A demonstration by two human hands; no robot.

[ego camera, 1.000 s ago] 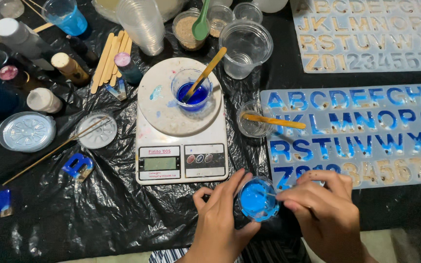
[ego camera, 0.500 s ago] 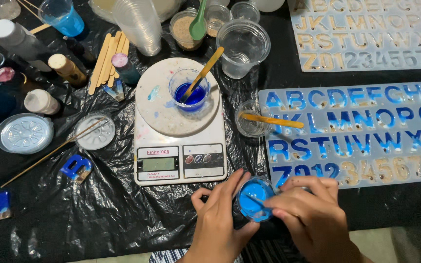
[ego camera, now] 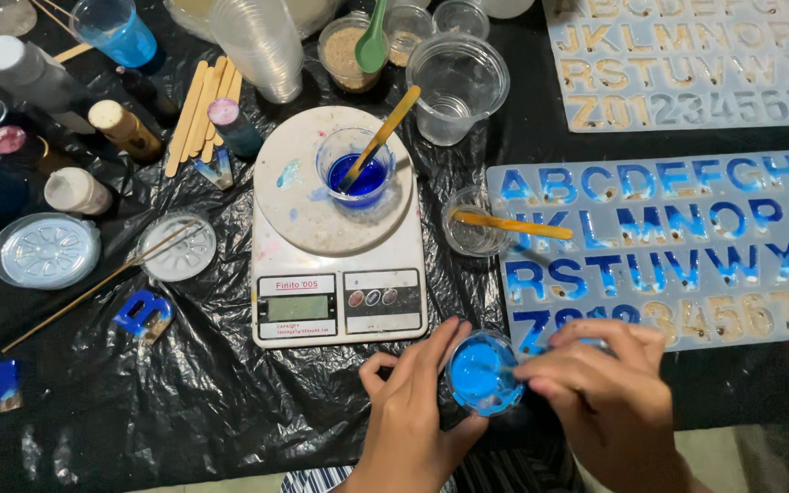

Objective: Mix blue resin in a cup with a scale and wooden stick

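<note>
Two hands on one small cup of light-blue pigment (ego camera: 483,374), near edge, just right of the scale (ego camera: 340,274). Left hand (ego camera: 417,411) wraps the cup; right hand (ego camera: 600,393) pinches at its rim w/ closed fingers. Vs a sec ago: cup barely shifted, so they're still working it. Count: 2 letter moulds (ego camera: 659,246), 1 scale, 1 dark-blue cup (ego camera: 355,173) on it.
</note>
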